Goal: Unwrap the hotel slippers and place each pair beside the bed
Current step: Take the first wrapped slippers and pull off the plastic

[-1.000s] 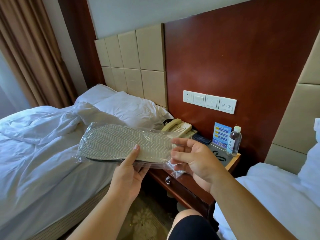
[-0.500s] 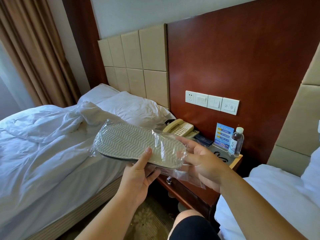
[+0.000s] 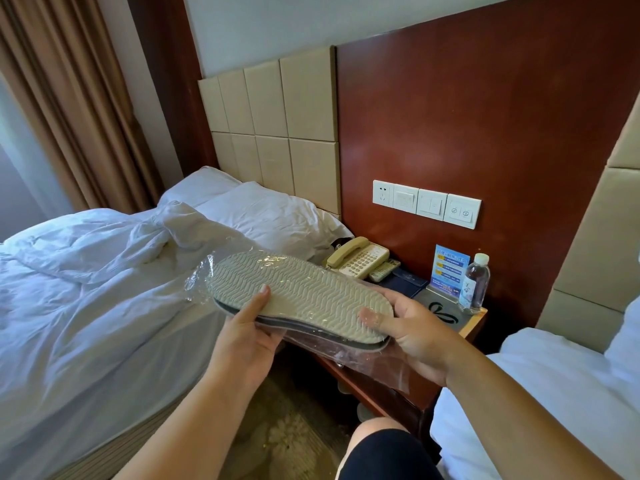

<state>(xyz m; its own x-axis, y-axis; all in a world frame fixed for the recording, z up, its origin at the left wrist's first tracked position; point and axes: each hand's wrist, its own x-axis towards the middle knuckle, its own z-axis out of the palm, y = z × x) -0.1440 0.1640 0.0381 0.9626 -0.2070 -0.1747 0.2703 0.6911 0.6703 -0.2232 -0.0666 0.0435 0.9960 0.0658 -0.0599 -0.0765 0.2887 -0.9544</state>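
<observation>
the person is holding the wrapped slippers sole up in the air, over the gap between the side edge of the bed and the front edge of the nightstand. the left hand is gripping the pack near its middle, thumb lying on the sole, likely steadying it. the right hand is clamping the end, thumb pressing through the plastic wrapper, whose loose part is hanging below, probably so the slippers can be slid out there. the hands are sitting apart.

both hands holding the plastic-wrapped slippers sole up, between the bed and nightstand
</observation>
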